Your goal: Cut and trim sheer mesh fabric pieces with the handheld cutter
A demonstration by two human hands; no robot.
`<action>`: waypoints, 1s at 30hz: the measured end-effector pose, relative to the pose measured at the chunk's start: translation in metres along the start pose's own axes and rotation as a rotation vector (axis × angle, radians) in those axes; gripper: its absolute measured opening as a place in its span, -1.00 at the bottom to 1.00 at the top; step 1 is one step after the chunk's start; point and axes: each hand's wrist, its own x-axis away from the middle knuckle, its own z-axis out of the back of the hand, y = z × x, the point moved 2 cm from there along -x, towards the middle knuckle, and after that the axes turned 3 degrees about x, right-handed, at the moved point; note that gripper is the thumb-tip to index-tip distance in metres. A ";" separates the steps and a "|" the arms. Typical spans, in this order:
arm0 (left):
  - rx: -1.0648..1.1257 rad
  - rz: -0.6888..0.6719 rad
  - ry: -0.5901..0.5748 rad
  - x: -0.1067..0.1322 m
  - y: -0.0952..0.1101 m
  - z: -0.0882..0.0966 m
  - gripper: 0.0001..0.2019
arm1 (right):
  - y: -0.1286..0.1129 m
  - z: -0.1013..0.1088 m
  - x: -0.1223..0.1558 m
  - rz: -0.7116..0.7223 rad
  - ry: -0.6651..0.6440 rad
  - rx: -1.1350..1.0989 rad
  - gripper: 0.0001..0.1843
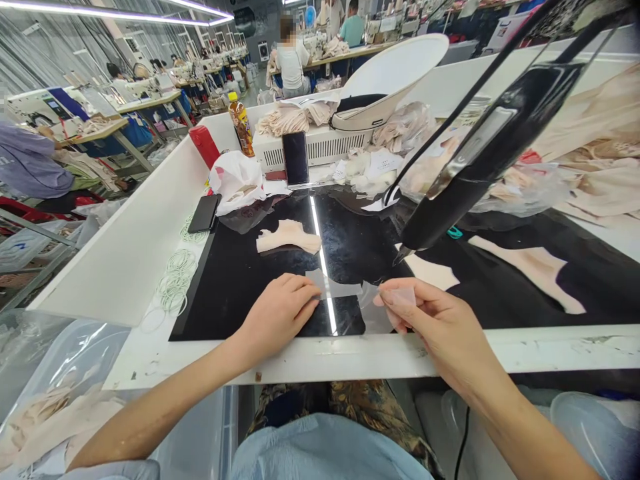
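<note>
My left hand (280,310) rests knuckles-up on the black glossy work surface (235,280), fingers curled, its fingertips pressing a thin translucent strip (335,287) that lies flat on the surface. My right hand (430,323) pinches the other end of this clear film (400,297) between thumb and forefinger, slightly lifted. A beige cut fabric piece (289,237) lies farther back on the black surface.
A black lamp arm (475,160) hangs over the right side. Beige fabric pieces (530,267) lie right. A phone (204,213), green rubber bands (175,280), white bag (237,180), upright phone (295,157), white machine (320,143) and bottle (241,123) stand behind. Other workers sit at distant tables.
</note>
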 end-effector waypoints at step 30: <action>1.417 0.532 -0.125 -0.016 0.035 -0.001 -0.67 | 0.002 -0.016 0.006 0.318 -0.145 0.238 -0.66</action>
